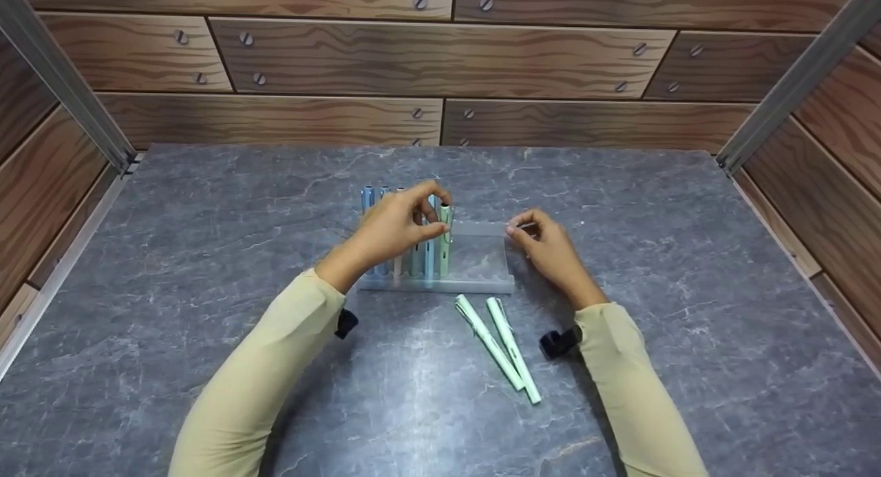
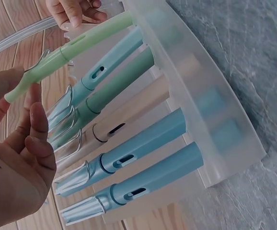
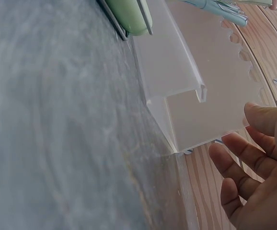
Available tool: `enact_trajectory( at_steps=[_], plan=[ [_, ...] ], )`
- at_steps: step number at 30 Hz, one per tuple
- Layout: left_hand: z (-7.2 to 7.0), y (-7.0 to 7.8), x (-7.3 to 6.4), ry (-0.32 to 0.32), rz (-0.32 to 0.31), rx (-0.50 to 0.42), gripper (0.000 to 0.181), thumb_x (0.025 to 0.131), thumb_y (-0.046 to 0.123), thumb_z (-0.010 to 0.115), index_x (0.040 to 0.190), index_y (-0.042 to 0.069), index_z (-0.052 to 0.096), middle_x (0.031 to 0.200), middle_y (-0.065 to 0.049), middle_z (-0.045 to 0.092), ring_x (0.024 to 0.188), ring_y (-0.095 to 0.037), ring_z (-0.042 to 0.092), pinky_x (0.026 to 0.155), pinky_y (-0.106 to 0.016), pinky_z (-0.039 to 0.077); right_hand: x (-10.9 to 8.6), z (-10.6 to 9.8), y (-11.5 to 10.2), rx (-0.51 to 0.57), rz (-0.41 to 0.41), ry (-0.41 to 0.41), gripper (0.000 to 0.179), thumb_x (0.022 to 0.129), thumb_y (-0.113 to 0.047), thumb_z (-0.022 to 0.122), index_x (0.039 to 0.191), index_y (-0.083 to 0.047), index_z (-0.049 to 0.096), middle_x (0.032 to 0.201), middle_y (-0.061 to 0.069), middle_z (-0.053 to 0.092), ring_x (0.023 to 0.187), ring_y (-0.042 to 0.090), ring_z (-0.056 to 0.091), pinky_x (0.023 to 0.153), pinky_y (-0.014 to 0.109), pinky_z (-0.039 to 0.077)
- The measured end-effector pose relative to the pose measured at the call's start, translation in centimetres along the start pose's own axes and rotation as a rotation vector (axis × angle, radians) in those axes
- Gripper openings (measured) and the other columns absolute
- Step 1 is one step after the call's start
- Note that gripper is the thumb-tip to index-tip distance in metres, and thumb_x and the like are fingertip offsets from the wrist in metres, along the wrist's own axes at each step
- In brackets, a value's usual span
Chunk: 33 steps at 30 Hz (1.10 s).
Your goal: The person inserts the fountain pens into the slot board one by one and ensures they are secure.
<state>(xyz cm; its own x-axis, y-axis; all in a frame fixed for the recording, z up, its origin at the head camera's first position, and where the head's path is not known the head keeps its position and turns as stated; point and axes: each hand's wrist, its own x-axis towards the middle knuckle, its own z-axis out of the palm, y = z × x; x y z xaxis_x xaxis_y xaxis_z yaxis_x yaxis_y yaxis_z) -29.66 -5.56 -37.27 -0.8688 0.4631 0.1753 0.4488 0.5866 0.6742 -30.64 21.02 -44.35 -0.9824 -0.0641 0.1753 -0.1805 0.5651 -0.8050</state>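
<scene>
A frosted clear pen stand (image 1: pixel 475 285) sits on the table, its left part filled with several upright pens. My left hand (image 1: pixel 401 219) pinches the capped top of a light green pen (image 2: pixel 95 36), whose lower end is in a slot of the stand. Beside it stand a light blue pen (image 2: pixel 110 57), a dark green pen (image 2: pixel 124 79), a beige pen (image 2: pixel 133 105) and two blue pens (image 2: pixel 150 132). At the stand's right upper corner, my right hand (image 1: pixel 547 246) holds the edge between thumb and finger; its other fingers are loosely bent.
Two more light green pens (image 1: pixel 490 343) lie side by side on the grey marbled table (image 1: pixel 688 291), in front of the stand. Wood-patterned panels (image 1: pixel 440 57) and metal posts (image 1: pixel 791 78) bound the table. Each wrist wears a small black camera (image 1: pixel 559 343).
</scene>
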Motion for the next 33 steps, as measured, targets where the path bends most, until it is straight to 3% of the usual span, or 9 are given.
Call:
enact_trajectory(
  at_steps=[8, 12, 17, 27, 33],
  plan=[
    [0.2, 0.4, 0.1, 0.011, 0.014, 0.062, 0.028, 0.091, 0.027, 0.067, 0.118, 0.024, 0.059, 0.089, 0.004, 0.069, 0.065, -0.013, 0.055, 0.054, -0.027, 0.036, 0.1, 0.0, -0.1, -0.001, 0.008, -0.005, 0.019, 0.095, -0.015, 0.061, 0.105, 0.001, 0.06, 0.111, 0.019, 0.065, 0.098, 0.027, 0.062, 0.071, 0.018, 0.045],
    [0.3, 0.5, 0.2, 0.013, 0.025, 0.073, 0.028, 0.093, 0.025, 0.064, 0.12, 0.025, 0.06, 0.089, 0.004, 0.07, 0.065, -0.013, 0.056, 0.052, -0.026, 0.036, 0.1, 0.0, 0.0, 0.008, 0.009, -0.002, 0.018, 0.094, -0.015, 0.061, 0.104, 0.001, 0.06, 0.109, 0.018, 0.065, 0.094, 0.024, 0.061, 0.068, 0.018, 0.046],
    [0.7, 0.4, 0.2, 0.008, 0.021, 0.086, 0.035, 0.093, 0.023, 0.064, 0.127, 0.027, 0.058, 0.085, 0.002, 0.07, 0.064, -0.013, 0.059, 0.053, -0.026, 0.037, 0.1, 0.0, 0.0, 0.011, 0.007, 0.0, 0.018, 0.094, -0.014, 0.062, 0.104, 0.0, 0.06, 0.108, 0.018, 0.065, 0.089, 0.019, 0.06, 0.066, 0.018, 0.046],
    [1.8, 0.0, 0.2, -0.002, -0.004, 0.147, 0.055, 0.089, 0.018, 0.068, 0.137, 0.033, 0.047, 0.081, 0.005, 0.069, 0.069, -0.011, 0.062, 0.059, -0.033, 0.048, 0.1, 0.0, 0.1, 0.013, -0.008, 0.006, 0.018, 0.093, -0.013, 0.063, 0.103, 0.001, 0.06, 0.106, 0.019, 0.065, 0.091, 0.022, 0.062, 0.067, 0.018, 0.047],
    [2.3, 0.0, 0.3, 0.017, -0.008, 0.178, 0.057, 0.089, 0.022, 0.07, 0.139, 0.032, 0.044, 0.076, 0.005, 0.067, 0.063, -0.011, 0.06, 0.051, -0.027, 0.042, 0.1, 0.0, 0.0, 0.032, -0.003, 0.002, 0.017, 0.093, -0.013, 0.063, 0.102, 0.002, 0.06, 0.106, 0.019, 0.065, 0.087, 0.016, 0.06, 0.064, 0.017, 0.047]
  ],
)
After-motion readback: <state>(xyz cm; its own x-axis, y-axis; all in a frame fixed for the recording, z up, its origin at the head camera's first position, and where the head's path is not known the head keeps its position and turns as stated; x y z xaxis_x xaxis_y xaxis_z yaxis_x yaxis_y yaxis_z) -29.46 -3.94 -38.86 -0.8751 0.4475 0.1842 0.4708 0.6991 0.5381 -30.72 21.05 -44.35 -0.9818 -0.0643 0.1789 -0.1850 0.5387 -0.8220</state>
